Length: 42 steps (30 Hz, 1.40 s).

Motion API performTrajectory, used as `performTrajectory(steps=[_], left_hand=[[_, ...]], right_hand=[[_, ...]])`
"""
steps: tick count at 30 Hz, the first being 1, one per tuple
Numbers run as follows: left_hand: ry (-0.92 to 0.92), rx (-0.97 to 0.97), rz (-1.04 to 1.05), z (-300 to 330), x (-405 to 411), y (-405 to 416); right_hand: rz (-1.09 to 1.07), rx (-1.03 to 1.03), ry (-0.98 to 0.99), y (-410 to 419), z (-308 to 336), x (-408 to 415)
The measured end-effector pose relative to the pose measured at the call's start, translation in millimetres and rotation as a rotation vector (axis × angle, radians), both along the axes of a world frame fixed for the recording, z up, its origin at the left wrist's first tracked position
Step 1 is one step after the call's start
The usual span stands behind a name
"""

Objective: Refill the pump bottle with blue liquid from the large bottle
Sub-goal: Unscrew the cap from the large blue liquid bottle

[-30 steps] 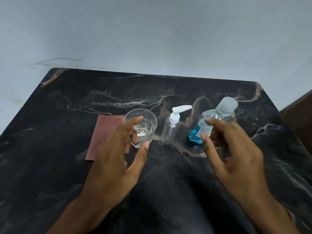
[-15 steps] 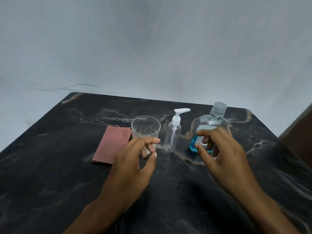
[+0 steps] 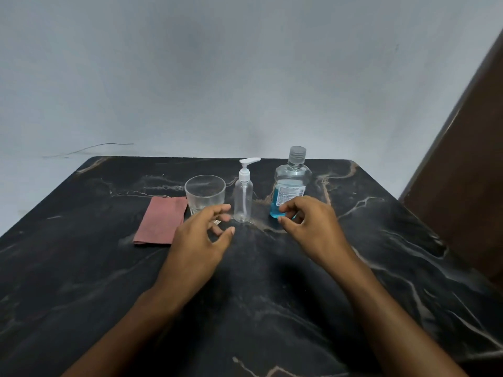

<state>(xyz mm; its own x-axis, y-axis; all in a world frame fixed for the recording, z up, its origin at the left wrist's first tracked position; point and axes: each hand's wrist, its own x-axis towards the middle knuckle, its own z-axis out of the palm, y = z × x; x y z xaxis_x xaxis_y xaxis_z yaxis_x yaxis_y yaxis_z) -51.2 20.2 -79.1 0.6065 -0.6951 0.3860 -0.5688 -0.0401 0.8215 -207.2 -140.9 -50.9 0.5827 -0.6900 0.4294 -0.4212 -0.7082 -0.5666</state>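
Upright, pump bottle (image 3: 243,198) empty, large bottle (image 3: 290,186) ~half blue; both hands' fingers (image 3: 221,208) loose, holding nothing.

You are in what looks like a plain room of a home: a black marble-patterned worktop (image 3: 381,268) stands against a bare pale wall (image 3: 245,77), with a dark wooden panel (image 3: 468,172) just right of the worktop.

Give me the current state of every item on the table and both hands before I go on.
pump bottle: upright, pump head on, empty
large bottle: upright, capped, blue liquid in lower part
glass: upright, looks empty
red cloth: folded, flat
left hand: loosely curled, holding nothing
right hand: loosely curled, holding nothing
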Motion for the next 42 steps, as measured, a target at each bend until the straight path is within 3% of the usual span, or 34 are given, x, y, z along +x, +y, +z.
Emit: performTrajectory(steps=[15, 22, 26, 29, 34, 42], left_hand=[[0.035, 0.005, 0.061, 1.0, -4.5, -0.1], [-0.018, 0.05, 0.058, -9.2, -8.8, -0.6], [0.02, 0.056, 0.061, -11.8, -8.9, -11.4], [0.011, 0.032, 0.088, -8.6, -13.1, -27.9], [0.082, 0.066, 0.164, -4.9, -26.8, -62.3], [0.287, 0.061, 0.366, -13.7, -32.4, -108.3]], right_hand=[[0.007, 0.143, 0.021, 10.4, -17.8, 19.6], [-0.043, 0.175, 0.029, -0.6, 4.4, 61.7], [-0.119, 0.186, 0.026, -4.8, 15.9, 70.0], [-0.231, 0.082, -0.077, -1.5, 19.9, 58.8], [-0.4, -0.095, -0.247, -10.8, 32.4, 36.9], [-0.294, 0.054, -0.223, -58.6, 44.5, 29.5]])
